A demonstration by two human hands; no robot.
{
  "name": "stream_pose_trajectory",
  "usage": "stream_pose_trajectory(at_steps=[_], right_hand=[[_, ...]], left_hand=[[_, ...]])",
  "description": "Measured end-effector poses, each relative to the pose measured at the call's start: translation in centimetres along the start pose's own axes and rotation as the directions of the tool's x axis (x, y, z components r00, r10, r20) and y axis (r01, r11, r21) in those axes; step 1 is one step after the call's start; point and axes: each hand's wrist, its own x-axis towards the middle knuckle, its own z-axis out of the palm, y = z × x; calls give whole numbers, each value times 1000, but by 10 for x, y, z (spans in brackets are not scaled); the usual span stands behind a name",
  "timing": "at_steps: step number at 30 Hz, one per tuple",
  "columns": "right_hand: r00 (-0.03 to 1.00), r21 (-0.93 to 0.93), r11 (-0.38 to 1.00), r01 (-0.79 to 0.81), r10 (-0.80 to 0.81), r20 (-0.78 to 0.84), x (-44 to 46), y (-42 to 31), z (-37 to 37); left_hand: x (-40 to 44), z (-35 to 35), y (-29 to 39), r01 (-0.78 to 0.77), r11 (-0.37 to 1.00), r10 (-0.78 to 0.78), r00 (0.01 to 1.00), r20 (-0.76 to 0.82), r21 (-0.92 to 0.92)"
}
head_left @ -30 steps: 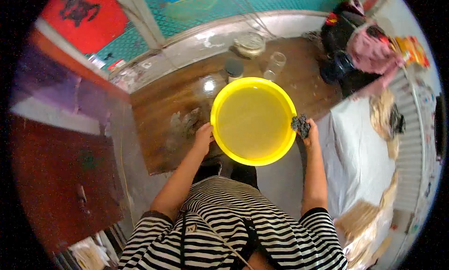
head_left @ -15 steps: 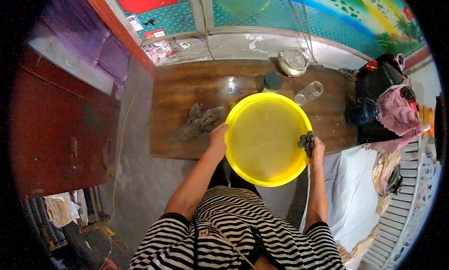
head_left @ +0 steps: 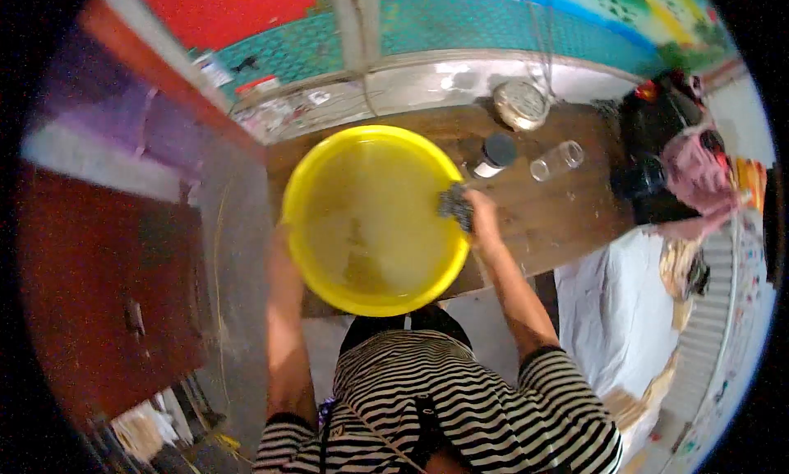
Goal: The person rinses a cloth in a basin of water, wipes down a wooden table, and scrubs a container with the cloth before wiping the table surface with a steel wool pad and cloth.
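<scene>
Just beyond the striped shirt (head_left: 403, 363), I have the yellow basin (head_left: 376, 310) up at waist height, over the near edge of the table (head_left: 542, 203), towards its left end. My left hand (head_left: 281, 244) is on one side and my right hand (head_left: 483, 215) on the other, I judge because a wide load of liquid (head_left: 378, 215) tips easily and opposite supports keep it level. The right hand's fingers are bunched, pinching a dark, crinkled clump (head_left: 454, 207) against the rim, which lets that hand carry both at once. The left hand is smeared by motion, so I cannot tell how its fingers close; it seems to bear on the outer wall.

The basin is round, glossy and bright yellow, with a broad rolled rim. Inside, the liquid looks cloudy, greyish tan, with a darker patch towards the near side.

Farther out, the dark-lidded jar (head_left: 499, 149) and a clear glass jar (head_left: 557, 160) are on the table, right of the basin and well back from the near edge. A round metallic container (head_left: 522, 104) sits by the far edge, close to the ledge. A black bag (head_left: 645, 117) and a pink cloth (head_left: 697, 170) crowd the right end.
</scene>
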Motion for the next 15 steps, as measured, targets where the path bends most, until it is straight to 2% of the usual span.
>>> stream_pose_trajectory(at_steps=[2,3,4,6,8,11,12,14,15], right_hand=[[991,-149,981,124,-117,58,21,21,32],[989,-159,977,142,-135,57,33,31,51],[987,-169,973,158,-150,60,45,42,70],[985,-317,933,171,-165,46,75,65,98],[995,-181,981,68,-52,87,91,74,128],[973,-458,859,229,-185,138,104,80,154],[995,-428,899,91,-61,84,108,83,163],[997,-547,833,83,-71,43,109,82,173],[994,-578,809,106,-97,46,112,81,179]], left_hand=[[12,-29,14,35,999,-35,999,10,20],[24,-50,17,33,994,-34,999,12,104],[40,-69,15,114,989,-118,992,-43,-95],[67,-99,8,234,845,-324,939,-112,-481],[80,-116,7,212,847,-312,941,-133,-488],[93,-120,6,133,900,-220,960,-171,-415],[95,-122,6,98,921,-179,966,-184,-377],[109,-146,-16,95,959,-161,958,-236,-268],[114,-151,-20,167,912,-278,924,-264,-375]])
